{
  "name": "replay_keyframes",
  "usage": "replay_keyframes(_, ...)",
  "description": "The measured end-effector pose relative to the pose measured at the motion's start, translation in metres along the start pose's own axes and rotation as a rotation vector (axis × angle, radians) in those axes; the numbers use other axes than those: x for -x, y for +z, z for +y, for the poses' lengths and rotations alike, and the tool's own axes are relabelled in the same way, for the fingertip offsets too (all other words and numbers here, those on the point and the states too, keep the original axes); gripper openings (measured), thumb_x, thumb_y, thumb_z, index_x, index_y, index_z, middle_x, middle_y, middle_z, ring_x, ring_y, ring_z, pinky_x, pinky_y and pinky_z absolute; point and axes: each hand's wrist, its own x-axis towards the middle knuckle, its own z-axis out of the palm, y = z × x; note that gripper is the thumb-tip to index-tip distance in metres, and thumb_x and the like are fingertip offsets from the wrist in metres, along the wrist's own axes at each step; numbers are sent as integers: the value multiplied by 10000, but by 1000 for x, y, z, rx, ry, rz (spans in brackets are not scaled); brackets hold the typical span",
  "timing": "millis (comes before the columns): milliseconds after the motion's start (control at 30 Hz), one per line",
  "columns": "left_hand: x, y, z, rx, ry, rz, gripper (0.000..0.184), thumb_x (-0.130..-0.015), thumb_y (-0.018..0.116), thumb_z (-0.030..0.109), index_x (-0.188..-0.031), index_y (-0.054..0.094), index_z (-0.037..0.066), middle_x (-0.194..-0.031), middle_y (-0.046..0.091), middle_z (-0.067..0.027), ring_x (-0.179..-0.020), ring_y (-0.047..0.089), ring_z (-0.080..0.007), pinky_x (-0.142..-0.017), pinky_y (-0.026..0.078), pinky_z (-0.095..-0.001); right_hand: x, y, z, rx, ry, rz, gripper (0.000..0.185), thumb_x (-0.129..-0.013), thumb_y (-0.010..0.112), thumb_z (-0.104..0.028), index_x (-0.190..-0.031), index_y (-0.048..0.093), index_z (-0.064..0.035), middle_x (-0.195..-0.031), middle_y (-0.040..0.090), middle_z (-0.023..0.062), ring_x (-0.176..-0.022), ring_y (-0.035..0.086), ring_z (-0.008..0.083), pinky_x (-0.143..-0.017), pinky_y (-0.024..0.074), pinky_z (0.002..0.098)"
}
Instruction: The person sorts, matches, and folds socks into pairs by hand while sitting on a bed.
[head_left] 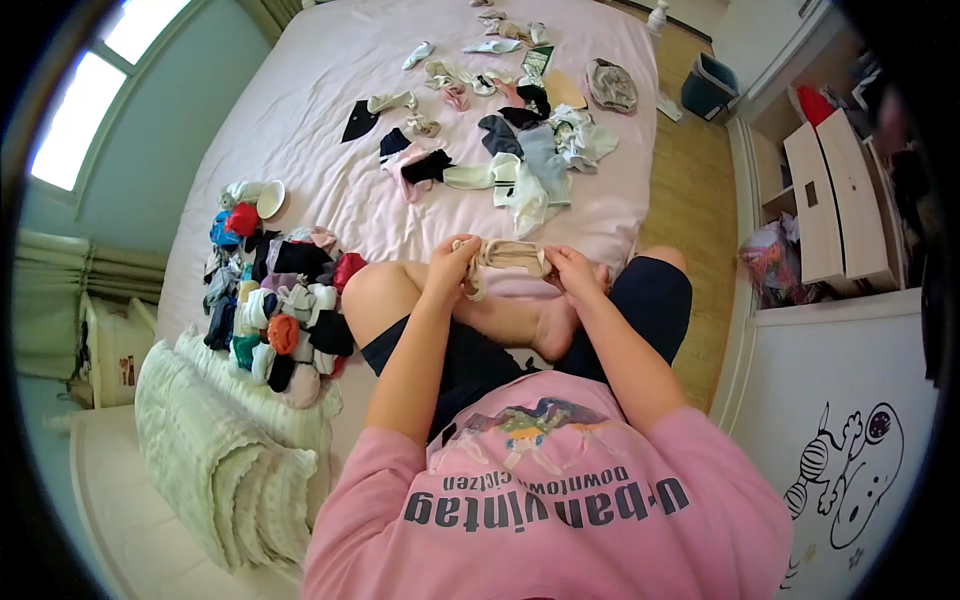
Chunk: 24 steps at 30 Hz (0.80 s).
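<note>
A beige sock [512, 256] with a low cut and a paler band is stretched above my crossed legs. My left hand [456, 264] is closed on one end, with a strip of beige fabric dangling below it. At the other end, my right hand [570, 268] pinches the edge with its fingers. Beyond my hands lie loose socks on the pink bedsheet [330, 190], among them a white sock [528, 210], a grey sock [544, 160] and a black sock [427, 166].
A pile of rolled socks [283, 300] sits on the left of the bed, with a white bowl [271, 200] at its far end. Green ruffled bedding [215, 460] is heaped nearby. A dark bin [709, 86] stands on the wooden floor, beside an open cabinet [835, 200] on the right.
</note>
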Motion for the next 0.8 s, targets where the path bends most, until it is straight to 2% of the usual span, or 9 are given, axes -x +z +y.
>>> replay_keyframes(133,-29,-1,-31,-36,21,-18,181,-798,607,201,-871,578,38,-622,525,8,-490,450,-66,-432,356,-215,-23,-18,25,21,-25,20,141,-861,529,-224,-883,568,-90,-629,530,-9,-476,466,77,-424,368,190)
replay_keyframes(233,-49,2,-50,-177,105,59,191,-798,600,188,-908,564,36,-645,517,1,-518,469,-83,-451,363,-210,-43,-19,52,182,-282,232,156,-852,537,-232,-887,563,-81,-591,510,4,-400,430,99,-341,305,210)
replay_keyframes(300,-58,-3,-55,-172,74,122,195,-798,582,156,-942,546,29,-690,526,-22,-561,489,-102,-479,384,-222,-43,-26,47,253,-142,254,184,-844,546,-234,-903,552,-60,-596,518,15,-395,432,108,-337,303,215)
replay_keyframes(333,-55,-4,-53,-22,31,85,212,-797,568,136,-974,527,26,-733,528,-37,-590,496,-114,-500,399,-230,-42,-26,43,287,-69,263,199,-839,550,-235,-911,547,-50,-598,522,20,-392,433,112,-334,302,217)
replay_keyframes(433,-46,-11,-40,322,-88,-13,277,-795,517,75,-1062,470,22,-871,529,-81,-693,521,-151,-573,444,-259,-51,-29,45,275,-2,312,251,-818,576,-227,-965,541,-27,-707,552,53,-558,528,130,-476,406,211)
replay_keyframes(533,-31,-16,-31,451,-167,-69,315,-804,465,38,-1118,430,32,-992,525,-118,-813,550,-191,-666,480,-299,-49,-21,59,932,-684,708,296,-801,597,-207,-1018,529,-17,-867,559,87,-774,558,155,-672,448,234)
replay_keyframes(633,-24,-11,-33,549,-151,-141,291,-840,445,69,-1130,426,50,-1043,525,-138,-897,559,-226,-752,489,-340,-7,8,24,1012,-979,358,360,-790,618,-248,-1027,512,2,-954,550,100,-819,549,193,-730,452,298)
replay_keyframes(733,-22,-7,-35,625,-141,-266,272,-873,444,134,-1137,426,69,-1059,524,-144,-935,554,-245,-803,480,-366,7,31,20,479,-463,-139,286,-793,623,-204,-989,523,-21,-920,565,71,-811,560,179,-727,454,280)
replay_keyframes(800,-19,-6,-29,682,-161,-312,282,-885,456,186,-1144,424,79,-1048,525,-132,-920,555,-238,-818,476,-370,12,32,5,28,-147,-71,210,-800,613,-162,-948,526,-41,-888,567,51,-792,556,151,-722,450,253)
